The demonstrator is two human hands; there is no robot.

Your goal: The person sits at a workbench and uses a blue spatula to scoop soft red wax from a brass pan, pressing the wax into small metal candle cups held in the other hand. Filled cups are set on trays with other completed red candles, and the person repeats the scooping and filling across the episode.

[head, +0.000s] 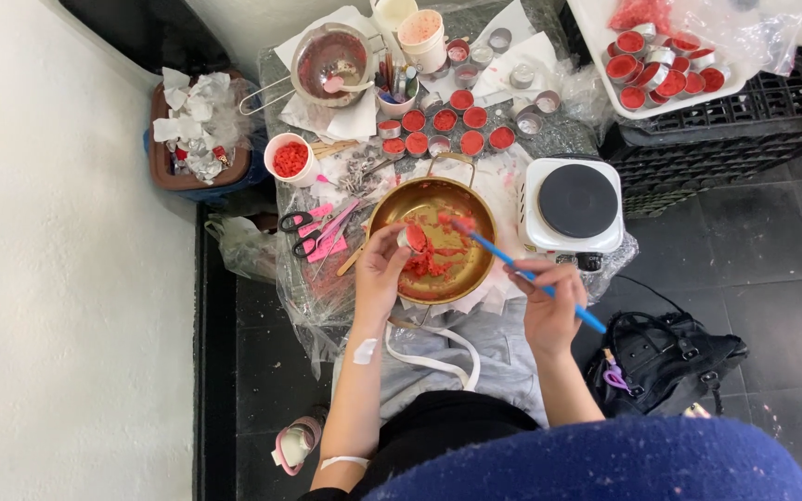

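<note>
Your left hand [381, 271] is closed around a small metal cup [411, 238], pinching it between thumb and fingers and holding it over the near left part of a brass bowl [471, 209]. The cup is tilted toward the bowl's middle, just above a heap of red crumbly stuff [429, 258] that lies on the bowl's floor. Your right hand [548, 299] grips a blue-handled brush [522, 273] partway along the handle; the brush slants up and to the left across the bowl's rim, and its reddened tip sits inside the bowl, near the cup but not quite touching it as far as you can see.

The bowl stands on a plastic-covered table [313, 297], right in front of your lap. Just to the right of it sits a white single hotplate [575, 204] with a dark round top. Beyond the bowl, a cluster of small tins filled with red [445, 125] lies in loose rows, with a few unfilled tins [531, 116] among them. To the left, a white cup of red bits [290, 158] stands near black-handled scissors [299, 223] and pink tweezers [331, 232]. Farther back is a metal strainer pot [331, 60] and a pale tub [421, 37]. At top right, a white tray [596, 37] on a black crate [717, 139] holds more red-filled tins. A black bag [666, 357] lies on the dark floor by your right elbow, and a bin of crumpled paper [192, 125] stands left of the table.
</note>
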